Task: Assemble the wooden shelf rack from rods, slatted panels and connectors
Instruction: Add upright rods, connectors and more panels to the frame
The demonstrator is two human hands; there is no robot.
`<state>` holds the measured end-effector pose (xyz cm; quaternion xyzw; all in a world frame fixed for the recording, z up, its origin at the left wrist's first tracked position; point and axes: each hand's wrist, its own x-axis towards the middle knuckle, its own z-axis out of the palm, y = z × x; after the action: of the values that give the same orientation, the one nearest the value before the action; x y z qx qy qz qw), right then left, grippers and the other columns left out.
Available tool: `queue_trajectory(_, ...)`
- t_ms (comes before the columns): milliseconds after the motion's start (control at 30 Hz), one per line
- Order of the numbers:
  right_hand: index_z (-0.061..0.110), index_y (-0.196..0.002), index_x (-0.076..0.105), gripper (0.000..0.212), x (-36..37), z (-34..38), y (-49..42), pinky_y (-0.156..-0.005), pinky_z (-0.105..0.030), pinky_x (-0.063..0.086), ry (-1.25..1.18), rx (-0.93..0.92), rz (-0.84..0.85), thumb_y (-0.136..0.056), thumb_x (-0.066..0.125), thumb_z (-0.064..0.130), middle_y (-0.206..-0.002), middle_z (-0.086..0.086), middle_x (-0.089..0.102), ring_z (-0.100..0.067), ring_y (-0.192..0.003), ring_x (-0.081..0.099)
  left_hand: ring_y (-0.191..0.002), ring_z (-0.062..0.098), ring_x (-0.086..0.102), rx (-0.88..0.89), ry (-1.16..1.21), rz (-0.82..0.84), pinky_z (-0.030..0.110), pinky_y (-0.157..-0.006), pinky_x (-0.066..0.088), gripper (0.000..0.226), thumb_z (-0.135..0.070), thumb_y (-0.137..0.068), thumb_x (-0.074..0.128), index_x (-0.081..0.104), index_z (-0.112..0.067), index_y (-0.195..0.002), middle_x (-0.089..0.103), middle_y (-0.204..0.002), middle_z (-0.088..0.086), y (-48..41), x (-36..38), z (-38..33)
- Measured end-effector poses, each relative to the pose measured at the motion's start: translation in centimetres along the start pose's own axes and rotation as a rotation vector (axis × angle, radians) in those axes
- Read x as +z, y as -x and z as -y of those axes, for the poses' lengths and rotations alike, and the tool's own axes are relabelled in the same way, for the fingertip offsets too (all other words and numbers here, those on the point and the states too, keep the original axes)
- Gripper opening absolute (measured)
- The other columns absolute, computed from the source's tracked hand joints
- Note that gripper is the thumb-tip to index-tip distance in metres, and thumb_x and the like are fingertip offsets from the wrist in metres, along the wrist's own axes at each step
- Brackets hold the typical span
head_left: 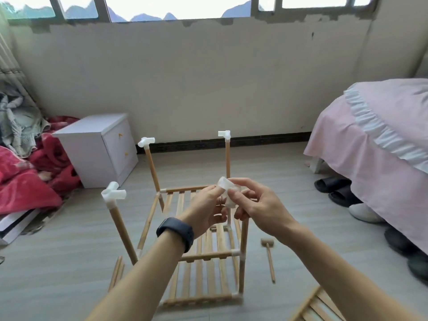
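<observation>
One wide-angle view, taken from the person's head, looks forward and down over the floor (289,181) toward the far wall (208,77). The window (185,5) runs along the top edge. Both forearms enter from the bottom edge. The left hand (206,205) and right hand (261,205) meet on a white connector (228,188) at mid-frame, close to the lens. The half-built rack (208,274) stands just beyond.

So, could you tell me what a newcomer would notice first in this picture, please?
Both hands meet at centre: the left hand and right hand pinch a white connector between them. Beneath them stands the half-built rack, three of its uprights topped with white joints.
</observation>
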<state>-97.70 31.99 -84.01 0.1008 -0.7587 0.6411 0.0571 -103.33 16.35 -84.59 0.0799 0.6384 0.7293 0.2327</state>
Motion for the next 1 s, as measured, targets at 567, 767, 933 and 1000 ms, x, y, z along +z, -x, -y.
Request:
queue_trajectory(567,0.013,-0.095,0.075,0.035,-4.9,0.1,-2.7,-0.064,-0.029,0.060,0.213,0.228,-0.183,-0.093,0.069,0.047,-0.077,-0.003,0.078,-0.019,-0.072,0.077,-0.090,-0.001,0.068,0.234,-0.436,-0.042,0.017,-0.076,0.048,0.009,-0.033,-0.097,0.061,0.065,-0.039,-0.100,0.072,-0.092,-0.017,-1.2,2.2,2.1)
queue_trajectory(767,0.006,-0.104,0.073,0.036,-5.5,1.0,-3.4,-0.058,-0.023,0.059,-0.017,0.285,-0.188,-0.097,0.068,0.041,-0.083,-0.011,0.079,-0.018,-0.072,0.076,-0.101,0.009,0.068,0.219,-0.353,-0.022,0.035,-0.088,0.051,0.039,-0.052,-0.087,0.051,0.070,-0.028,-0.112,0.074,-0.108,-0.007,-1.2,2.4,1.7)
queue_trajectory(933,0.004,-0.101,0.074,0.039,-5.1,1.5,-3.8,-0.056,-0.022,0.058,0.038,0.292,-0.106,-0.094,0.070,0.043,-0.083,-0.010,0.079,-0.018,-0.073,0.077,-0.089,0.006,0.071,0.308,-0.352,-0.137,0.029,-0.075,0.051,0.060,-0.075,-0.081,0.049,0.069,-0.026,-0.107,0.075,-0.098,-0.010,-1.4,2.1,0.8)
queue_trajectory(1000,0.004,-0.098,0.075,0.039,-4.9,1.4,-4.1,-0.057,-0.022,0.057,0.071,0.278,-0.100,-0.095,0.069,0.043,-0.080,-0.009,0.078,-0.018,-0.073,0.077,-0.085,0.005,0.071,0.381,-0.422,-0.182,0.026,-0.072,0.051,0.058,-0.078,-0.076,0.057,0.071,-0.027,-0.100,0.075,-0.092,-0.010,-1.4,2.1,0.7)
